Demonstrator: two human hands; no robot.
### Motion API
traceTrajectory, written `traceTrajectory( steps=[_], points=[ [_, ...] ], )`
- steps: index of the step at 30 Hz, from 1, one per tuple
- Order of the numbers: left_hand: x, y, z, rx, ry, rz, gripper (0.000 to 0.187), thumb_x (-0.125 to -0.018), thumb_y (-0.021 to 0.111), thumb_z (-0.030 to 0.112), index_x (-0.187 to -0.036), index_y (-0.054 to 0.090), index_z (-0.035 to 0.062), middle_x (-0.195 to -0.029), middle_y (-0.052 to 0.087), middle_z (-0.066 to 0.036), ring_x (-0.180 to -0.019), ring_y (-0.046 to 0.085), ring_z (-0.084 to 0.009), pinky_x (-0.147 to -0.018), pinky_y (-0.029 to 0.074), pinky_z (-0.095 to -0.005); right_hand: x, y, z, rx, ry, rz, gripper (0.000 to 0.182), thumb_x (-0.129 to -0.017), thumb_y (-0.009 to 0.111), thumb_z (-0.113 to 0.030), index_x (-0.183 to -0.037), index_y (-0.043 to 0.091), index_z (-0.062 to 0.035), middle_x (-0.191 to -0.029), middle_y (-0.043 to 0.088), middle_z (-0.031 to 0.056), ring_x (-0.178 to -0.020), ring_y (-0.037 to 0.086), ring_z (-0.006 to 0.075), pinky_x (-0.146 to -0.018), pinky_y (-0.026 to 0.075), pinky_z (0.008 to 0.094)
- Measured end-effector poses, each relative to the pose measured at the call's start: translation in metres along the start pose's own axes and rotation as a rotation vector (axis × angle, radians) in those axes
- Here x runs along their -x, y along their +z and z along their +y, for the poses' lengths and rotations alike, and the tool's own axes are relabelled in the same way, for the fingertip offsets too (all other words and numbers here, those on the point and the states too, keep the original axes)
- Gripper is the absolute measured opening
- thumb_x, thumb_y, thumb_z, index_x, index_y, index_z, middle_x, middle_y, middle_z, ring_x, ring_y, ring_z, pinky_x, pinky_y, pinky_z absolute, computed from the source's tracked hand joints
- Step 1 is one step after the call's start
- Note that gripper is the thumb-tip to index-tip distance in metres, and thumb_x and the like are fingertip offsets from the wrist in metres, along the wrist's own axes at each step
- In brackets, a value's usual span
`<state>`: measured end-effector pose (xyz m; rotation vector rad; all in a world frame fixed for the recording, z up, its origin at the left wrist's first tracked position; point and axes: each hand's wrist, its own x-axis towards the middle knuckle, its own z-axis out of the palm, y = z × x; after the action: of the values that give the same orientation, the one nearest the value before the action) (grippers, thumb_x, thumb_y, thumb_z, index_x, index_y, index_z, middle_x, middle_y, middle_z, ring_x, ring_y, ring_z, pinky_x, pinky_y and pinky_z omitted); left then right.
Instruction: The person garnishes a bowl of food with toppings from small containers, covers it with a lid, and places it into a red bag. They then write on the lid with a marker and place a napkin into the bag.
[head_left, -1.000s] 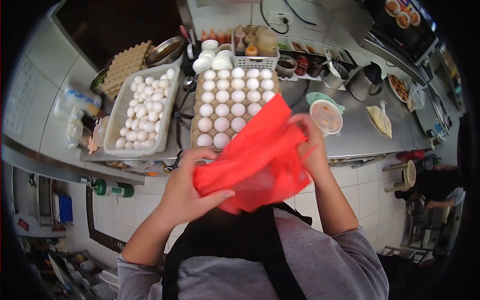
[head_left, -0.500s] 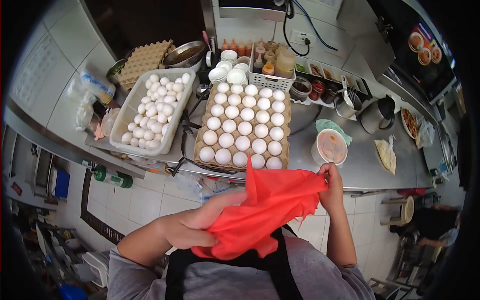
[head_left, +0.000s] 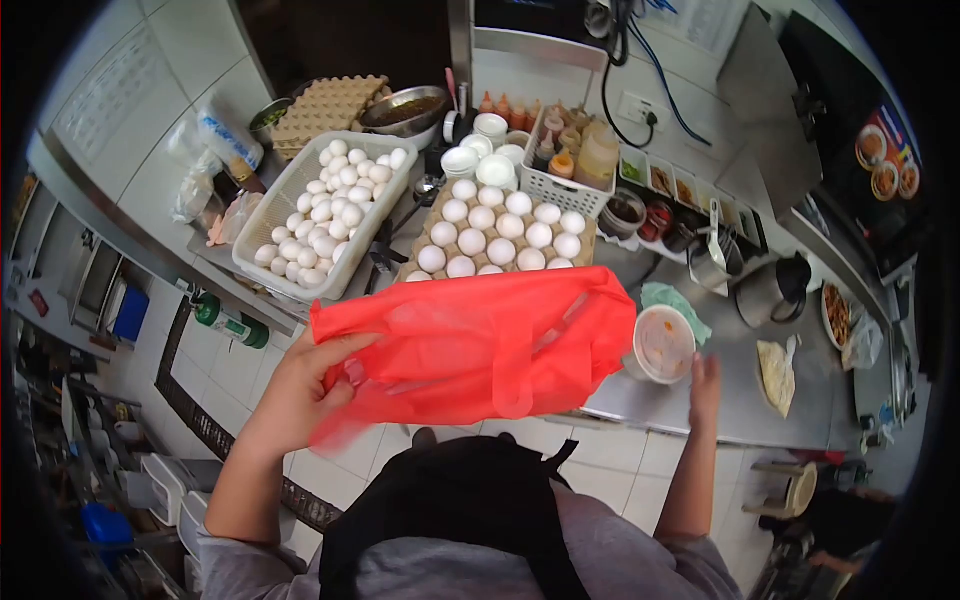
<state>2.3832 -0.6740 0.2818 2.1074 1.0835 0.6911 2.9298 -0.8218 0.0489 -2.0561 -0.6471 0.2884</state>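
Over the steel worktop (head_left: 720,400), left hand (head_left: 305,390) fingers grip the spread red bag (head_left: 480,345); right hand (head_left: 704,385) hangs loose; opening its mouth likely needs both.

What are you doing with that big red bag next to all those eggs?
A person in a black apron stands at a steel counter. Their left hand holds a red plastic bag, spread out flat in front of a cardboard tray of white eggs. Their right hand is open near a lidded cup. A white basket beside the tray holds more eggs.
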Motion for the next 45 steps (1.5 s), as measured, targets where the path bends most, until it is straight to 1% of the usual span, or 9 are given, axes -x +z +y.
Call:
traceTrajectory(
  steps=[1,3,6,14,23,25,34,38,45],
  points=[
    [0.000,-0.004,0.002,0.017,-0.023,-0.052,0.058,-0.071,0.050,-0.014,-0.123,0.059,0.0080,-0.126,0.050,-0.017,-0.111,0.056,-0.0263,-0.085,0.049,-0.0300,0.013,0.003,-0.009,-0.287,0.184,-0.255,0.071,-0.092,0.057,-0.046,-0.141,0.034,-0.0011,-0.134,0.049,0.0132,-0.118,0.049,0.0240,-0.098,0.038,0.0404],
    [0.002,-0.011,0.009,0.031,-0.059,-0.078,0.059,-0.073,0.049,-0.014,-0.127,0.057,0.0085,-0.130,0.048,-0.017,-0.111,0.055,-0.0246,-0.084,0.049,-0.0283,0.029,0.028,-0.015,-0.606,0.390,-0.197,0.061,-0.094,0.051,-0.047,-0.132,0.045,-0.0004,-0.130,0.052,0.0119,-0.119,0.050,0.0208,-0.098,0.039,0.0376],
    [0.003,-0.015,0.024,0.271,-0.326,-0.171,0.062,-0.077,0.048,-0.012,-0.135,0.050,0.0094,-0.133,0.044,-0.016,-0.111,0.055,-0.0247,-0.091,0.046,-0.0292,0.021,0.047,-0.003,-0.764,0.399,-0.129,0.050,-0.098,0.046,-0.040,-0.130,0.047,-0.0007,-0.128,0.053,0.0115,-0.117,0.052,0.0215,-0.096,0.042,0.0383],
    [0.034,-0.051,-0.021,0.385,-0.227,-0.061,0.062,-0.080,0.046,-0.014,-0.137,0.048,0.0081,-0.131,0.045,-0.012,-0.098,0.057,-0.0122,-0.081,0.047,-0.0231,0.002,0.025,0.020,-1.135,0.344,0.134,0.048,-0.102,0.034,-0.034,-0.136,0.040,-0.0008,-0.135,0.048,0.0144,-0.124,0.049,0.0282,-0.103,0.041,0.0459],
    [0.076,-0.163,-0.119,0.532,-0.251,0.050,0.063,-0.079,0.044,-0.017,-0.139,0.044,0.0022,-0.126,0.050,-0.007,-0.101,0.054,-0.0091,-0.085,0.045,-0.0228,0.083,0.020,-0.180,-1.291,0.082,0.192,0.046,-0.100,0.043,-0.035,-0.134,0.045,-0.0037,-0.130,0.054,0.0123,-0.117,0.055,0.0262,-0.099,0.047,0.0441],
    [0.090,-0.194,-0.146,0.508,-0.221,0.071,0.062,-0.079,0.044,-0.017,-0.138,0.044,0.0023,-0.127,0.051,-0.006,-0.103,0.053,-0.0094,-0.087,0.044,-0.0229,0.110,0.052,-0.222,-1.373,-0.009,-0.261,0.043,-0.100,0.044,-0.034,-0.129,0.049,-0.0036,-0.124,0.058,0.0112,-0.110,0.059,0.0247,-0.095,0.050,0.0421],
    [0.169,-0.315,-0.261,0.613,-0.420,0.273,0.064,-0.075,0.041,-0.018,-0.136,0.048,0.0017,-0.124,0.053,-0.005,-0.107,0.051,-0.0088,-0.089,0.042,-0.0218,0.263,0.304,-0.428,-1.204,0.302,-0.918,0.044,-0.101,0.040,-0.036,-0.127,0.050,-0.0025,-0.121,0.060,0.0130,-0.107,0.060,0.0255,-0.093,0.049,0.0403],
    [0.182,-0.337,-0.316,0.489,-0.452,0.401,0.065,-0.072,0.040,-0.016,-0.135,0.047,-0.0011,-0.123,0.055,-0.006,-0.104,0.054,-0.0082,-0.089,0.044,-0.0218,0.268,0.411,-0.504,-1.172,0.283,-0.973,0.043,-0.102,0.040,-0.034,-0.127,0.049,-0.0003,-0.122,0.059,0.0140,-0.108,0.059,0.0250,-0.095,0.048,0.0393],
    [0.158,-0.369,-0.399,0.317,-0.662,0.413,0.064,-0.073,0.042,-0.014,-0.135,0.050,0.0027,-0.109,0.058,-0.003,-0.085,0.053,-0.0083,-0.079,0.043,-0.0210,0.217,0.654,-0.608,-0.682,-0.488,-0.622,0.036,-0.102,0.040,-0.023,-0.116,0.058,0.0047,-0.114,0.063,0.0128,-0.105,0.059,0.0208,-0.090,0.044,0.0322]
  ],
)
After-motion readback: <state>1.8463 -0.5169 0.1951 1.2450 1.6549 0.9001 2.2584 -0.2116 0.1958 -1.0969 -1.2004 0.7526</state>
